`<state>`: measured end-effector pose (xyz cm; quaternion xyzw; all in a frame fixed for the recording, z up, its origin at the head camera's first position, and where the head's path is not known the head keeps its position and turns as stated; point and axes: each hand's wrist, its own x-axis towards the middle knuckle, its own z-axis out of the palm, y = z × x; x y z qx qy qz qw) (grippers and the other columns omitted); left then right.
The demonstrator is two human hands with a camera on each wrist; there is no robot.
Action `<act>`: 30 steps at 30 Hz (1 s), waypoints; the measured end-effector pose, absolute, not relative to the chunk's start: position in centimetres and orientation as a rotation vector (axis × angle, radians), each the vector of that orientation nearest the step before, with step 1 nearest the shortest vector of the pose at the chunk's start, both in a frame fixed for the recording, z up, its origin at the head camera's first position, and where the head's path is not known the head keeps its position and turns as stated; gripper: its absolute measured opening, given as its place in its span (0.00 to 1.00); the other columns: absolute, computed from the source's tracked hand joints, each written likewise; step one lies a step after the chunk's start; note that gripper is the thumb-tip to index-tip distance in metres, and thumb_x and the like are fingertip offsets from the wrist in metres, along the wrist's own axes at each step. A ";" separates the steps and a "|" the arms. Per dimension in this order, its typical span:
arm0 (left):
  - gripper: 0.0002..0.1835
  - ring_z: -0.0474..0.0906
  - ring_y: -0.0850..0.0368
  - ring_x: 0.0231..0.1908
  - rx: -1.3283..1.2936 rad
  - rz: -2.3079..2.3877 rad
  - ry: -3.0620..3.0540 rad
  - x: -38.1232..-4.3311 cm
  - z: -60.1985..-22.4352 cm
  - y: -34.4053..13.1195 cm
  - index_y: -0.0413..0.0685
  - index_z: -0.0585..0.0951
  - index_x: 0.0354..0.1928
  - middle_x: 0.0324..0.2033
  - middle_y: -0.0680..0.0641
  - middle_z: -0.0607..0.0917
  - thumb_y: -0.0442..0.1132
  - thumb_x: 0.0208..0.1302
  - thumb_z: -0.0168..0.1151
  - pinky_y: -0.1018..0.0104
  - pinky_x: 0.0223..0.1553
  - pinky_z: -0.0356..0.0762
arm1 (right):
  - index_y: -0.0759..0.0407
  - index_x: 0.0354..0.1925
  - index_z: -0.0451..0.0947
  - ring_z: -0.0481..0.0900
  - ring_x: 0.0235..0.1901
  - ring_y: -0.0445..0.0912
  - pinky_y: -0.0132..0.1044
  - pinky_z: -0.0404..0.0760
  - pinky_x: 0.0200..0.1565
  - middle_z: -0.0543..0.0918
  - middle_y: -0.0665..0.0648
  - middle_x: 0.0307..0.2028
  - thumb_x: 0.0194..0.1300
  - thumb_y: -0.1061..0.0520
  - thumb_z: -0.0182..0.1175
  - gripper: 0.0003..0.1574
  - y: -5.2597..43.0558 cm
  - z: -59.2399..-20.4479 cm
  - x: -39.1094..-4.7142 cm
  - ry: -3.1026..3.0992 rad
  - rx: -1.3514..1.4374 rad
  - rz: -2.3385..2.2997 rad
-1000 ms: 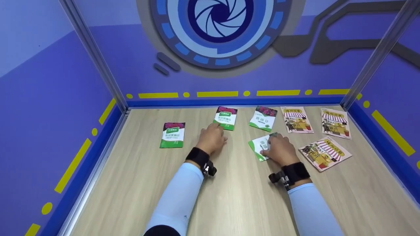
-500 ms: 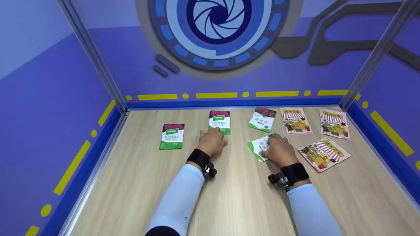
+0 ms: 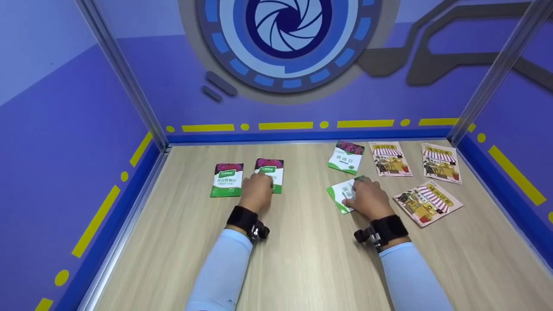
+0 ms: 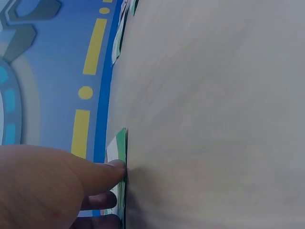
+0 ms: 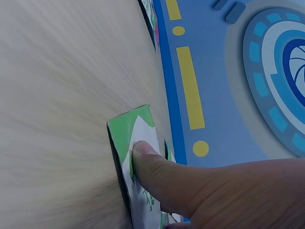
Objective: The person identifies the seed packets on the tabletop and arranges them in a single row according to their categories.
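Observation:
My left hand (image 3: 256, 192) grips a green-and-white seed packet (image 3: 276, 172) with dark pink flowers on top, partly hidden by the fingers. In the left wrist view, the thumb lies at the edge of this packet (image 4: 121, 143). A matching seed packet (image 3: 226, 185) lies just to its left. My right hand (image 3: 370, 196) holds another green-and-white packet (image 3: 341, 194), slanted on the table, its right part covered by the hand. The right wrist view has the thumb pressed on its face near the green corner (image 5: 125, 129).
A flower packet (image 3: 347, 156) lies behind the right hand. To the right are pink packets with a striped awning: one at the back (image 3: 390, 159), one in the far right corner (image 3: 441, 163), and a tilted one (image 3: 427, 203) beside the right wrist. Blue-purple walls (image 3: 129, 99) enclose the wooden table (image 3: 311, 268).
My left hand has drawn its seed packet leftward and nearer to me, from the back middle to beside the matching packet. The right hand and its packet have stayed put.

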<state>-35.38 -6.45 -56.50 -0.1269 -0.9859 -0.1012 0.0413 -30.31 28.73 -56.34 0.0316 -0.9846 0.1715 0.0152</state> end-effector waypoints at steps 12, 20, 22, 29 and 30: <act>0.09 0.91 0.40 0.54 -0.265 -0.458 -3.038 -34.6 -57.3 -8.6 0.46 0.93 0.51 0.50 0.43 0.94 0.42 0.77 0.76 0.36 0.64 0.83 | 0.65 0.45 0.84 0.80 0.46 0.65 0.61 0.82 0.42 0.83 0.69 0.48 0.65 0.41 0.84 0.32 28.9 -56.5 -30.2 -3.062 0.112 0.536; 0.13 0.89 0.40 0.61 -0.205 -0.513 -3.034 -34.3 -57.3 -9.9 0.46 0.92 0.57 0.57 0.42 0.93 0.43 0.78 0.75 0.35 0.68 0.80 | 0.67 0.51 0.85 0.82 0.50 0.68 0.65 0.85 0.46 0.84 0.71 0.52 0.67 0.41 0.83 0.34 28.7 -56.3 -30.2 -3.080 0.110 0.491; 0.13 0.89 0.39 0.61 -0.200 -0.529 -3.024 -34.2 -57.3 -10.0 0.46 0.92 0.58 0.57 0.42 0.93 0.43 0.78 0.75 0.34 0.68 0.80 | 0.67 0.51 0.85 0.82 0.50 0.67 0.64 0.85 0.46 0.84 0.71 0.53 0.67 0.41 0.83 0.34 28.7 -56.3 -30.2 -3.082 0.106 0.490; 0.12 0.89 0.38 0.61 -0.212 -0.515 -2.999 -33.9 -57.4 -10.0 0.45 0.92 0.55 0.57 0.41 0.93 0.43 0.77 0.76 0.32 0.69 0.80 | 0.68 0.53 0.85 0.81 0.50 0.67 0.64 0.84 0.46 0.84 0.72 0.53 0.67 0.40 0.83 0.35 28.6 -56.3 -30.2 -3.091 0.100 0.483; 0.12 0.90 0.38 0.60 -0.208 -0.511 -2.999 -33.9 -57.3 -10.0 0.45 0.93 0.55 0.56 0.41 0.93 0.43 0.77 0.76 0.33 0.68 0.80 | 0.68 0.53 0.85 0.81 0.50 0.67 0.64 0.84 0.46 0.84 0.72 0.53 0.67 0.41 0.83 0.35 28.6 -56.3 -30.3 -3.090 0.101 0.483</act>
